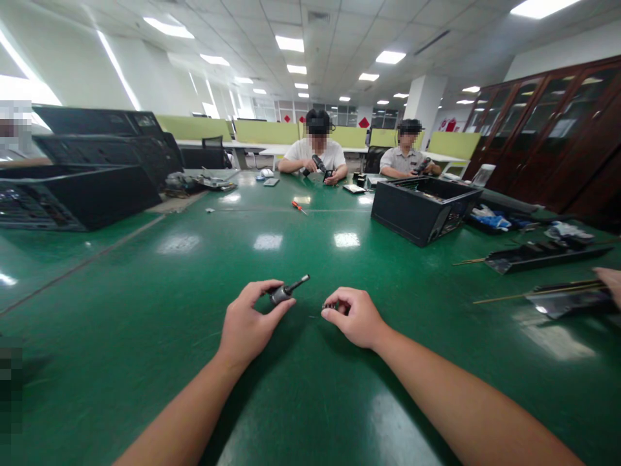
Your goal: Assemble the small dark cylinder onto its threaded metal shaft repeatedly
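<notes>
Two slips look possible over the glossy green table [194, 278]: the right hand [359, 318] pinches small metal pieces [328, 306] in its fingertips, and a loosened pinch could let one drop and skitter across the smooth top. Near it, the left hand [247, 320] grasps a dark cylindrical part [280, 295] between thumb and fingers, its thin shaft [298, 282] angled up and rightward; since that hold seems to rest on the rounded body, the part could twist and swing its shaft.
</notes>
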A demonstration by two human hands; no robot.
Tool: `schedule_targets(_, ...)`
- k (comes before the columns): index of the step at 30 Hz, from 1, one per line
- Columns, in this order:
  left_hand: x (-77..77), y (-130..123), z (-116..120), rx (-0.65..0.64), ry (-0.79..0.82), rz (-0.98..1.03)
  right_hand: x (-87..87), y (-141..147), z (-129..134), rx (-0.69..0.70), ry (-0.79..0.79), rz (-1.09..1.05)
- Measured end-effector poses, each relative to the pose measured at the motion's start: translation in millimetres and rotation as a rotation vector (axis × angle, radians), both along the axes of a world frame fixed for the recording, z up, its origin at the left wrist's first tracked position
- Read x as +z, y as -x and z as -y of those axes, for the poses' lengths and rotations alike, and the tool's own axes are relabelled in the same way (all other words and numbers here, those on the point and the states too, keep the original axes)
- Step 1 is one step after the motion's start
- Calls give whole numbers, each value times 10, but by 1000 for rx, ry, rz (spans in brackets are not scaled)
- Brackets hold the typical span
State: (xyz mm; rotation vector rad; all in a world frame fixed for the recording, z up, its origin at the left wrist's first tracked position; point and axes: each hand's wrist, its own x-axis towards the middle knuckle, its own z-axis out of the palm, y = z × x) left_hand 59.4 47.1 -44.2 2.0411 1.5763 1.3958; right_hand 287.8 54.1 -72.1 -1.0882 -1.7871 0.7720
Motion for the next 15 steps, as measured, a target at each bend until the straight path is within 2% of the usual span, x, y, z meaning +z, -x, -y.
schedule_targets(2,19,-37,-24,28,69,263,-31,-6,-39,5,39,-51)
schedule_targets(5,57,-58,-55,72,151,663,-71,-37,-126,7,223,-219)
schedule_targets(8,142,26,-29,111,206,861,-84,-78,-203,-3,296,-350)
schedule_targets(11,296,264,119,164,235,812,-80,-99,-236,2,300,-399)
schedule_targets(15,444,824,508,473,302,328,-76,-82,-233,18,306,-420)
